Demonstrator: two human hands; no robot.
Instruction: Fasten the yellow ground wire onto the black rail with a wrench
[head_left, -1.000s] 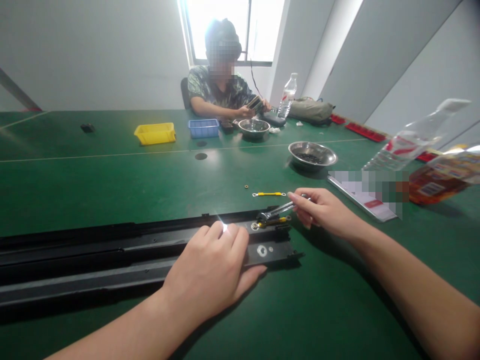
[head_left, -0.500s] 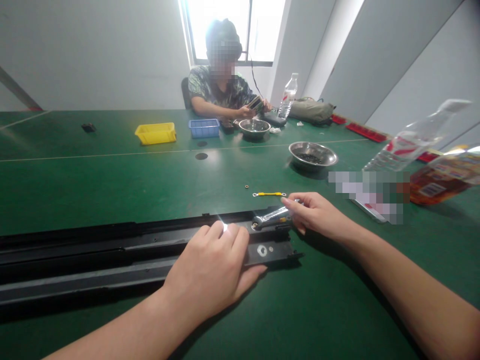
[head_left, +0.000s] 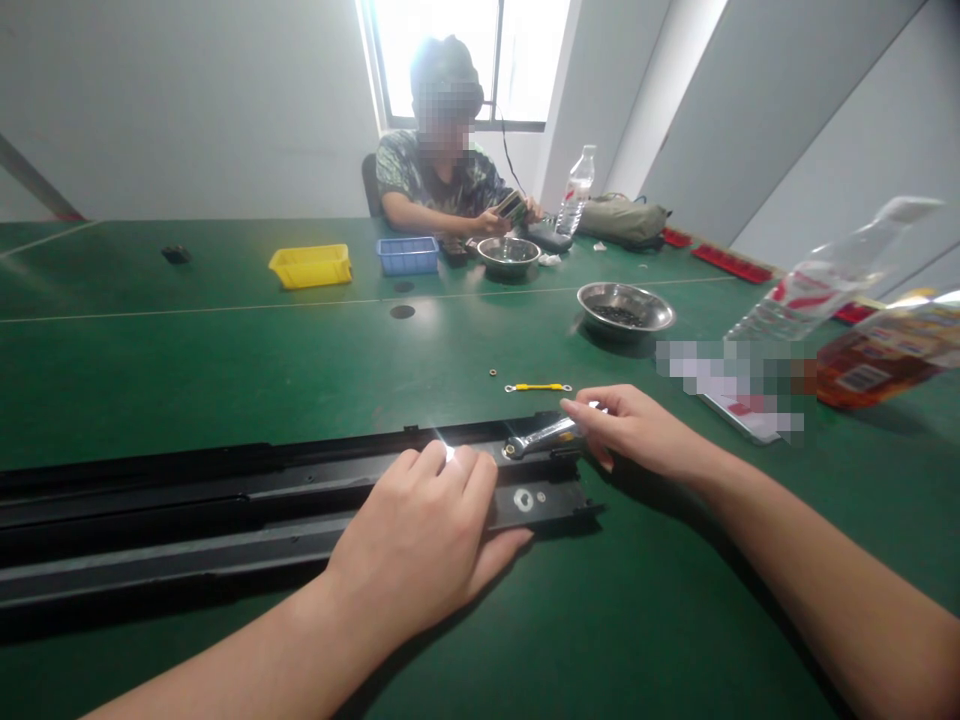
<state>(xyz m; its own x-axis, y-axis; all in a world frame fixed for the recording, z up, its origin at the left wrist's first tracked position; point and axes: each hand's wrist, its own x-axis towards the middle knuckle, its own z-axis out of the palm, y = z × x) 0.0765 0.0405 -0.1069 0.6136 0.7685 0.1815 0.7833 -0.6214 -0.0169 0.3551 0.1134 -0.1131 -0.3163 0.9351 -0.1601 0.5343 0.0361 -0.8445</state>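
A long black metal rail (head_left: 225,500) lies across the green table (head_left: 225,370) in front of me. My left hand (head_left: 424,540) rests palm down on it near its right end, fingers flat and together. My right hand (head_left: 637,430) grips the handle of a small silver wrench (head_left: 536,437). The wrench head sits on a fastener at the rail's right end, over a yellow wire lug. A second short yellow wire (head_left: 538,387) with ring ends and a small washer (head_left: 493,373) lie just beyond the rail.
A steel bowl (head_left: 625,308) of dark small parts stands to the right. Farther back are another steel bowl (head_left: 508,254), a blue bin (head_left: 407,255) and a yellow bin (head_left: 310,266). A person (head_left: 442,180) sits across the table handling something. Bottles (head_left: 817,280) lie at my right.
My right hand swung the wrench handle down and toward the left, bringing it flatter over the rail end. My left hand stayed put on the rail.
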